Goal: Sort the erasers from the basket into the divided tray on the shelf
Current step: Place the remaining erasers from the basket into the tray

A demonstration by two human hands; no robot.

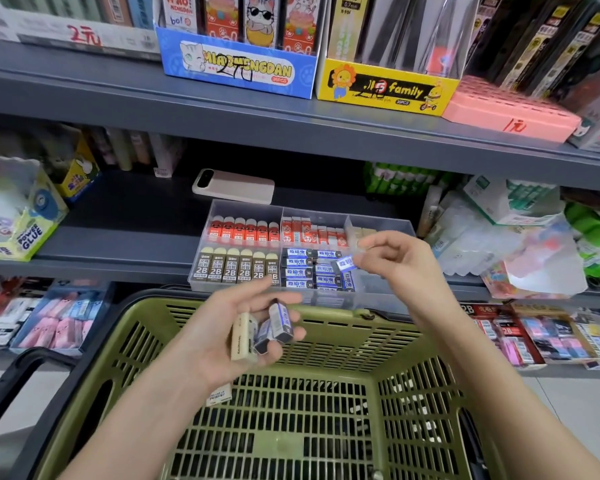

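The olive basket [413, 393] sits closest, its slatted floor almost bare apart from one loose eraser [219, 394] lying by the left wrist, so the sorting looks close to done. Above it the left hand [229, 337] is turned palm up, fingers curled around a small stock of a cream eraser [241, 337] and a blue-sleeved pair [278, 323]. I judge it is held there as a ready supply so the other hand need not dip into the basket for each piece. The right hand [395, 261] reaches forward to the divided tray [378, 221] on the shelf [118, 237], its fingers pinching a single blue eraser [345, 263] by one end. The eraser is tilted, just above the front middle compartment where the blue stack [309, 271] lies flat, and gripping the end leaves the rest free to slide in among its own kind. Whether those fingers also hold a pale piece higher up, I cannot tell. The tray keeps one kind to a cell: red erasers [243, 232] stand upright at the back left, 2B erasers [236, 268] stand in front of them, and a few pale ones are at the back right. The hand hides the front right cell.
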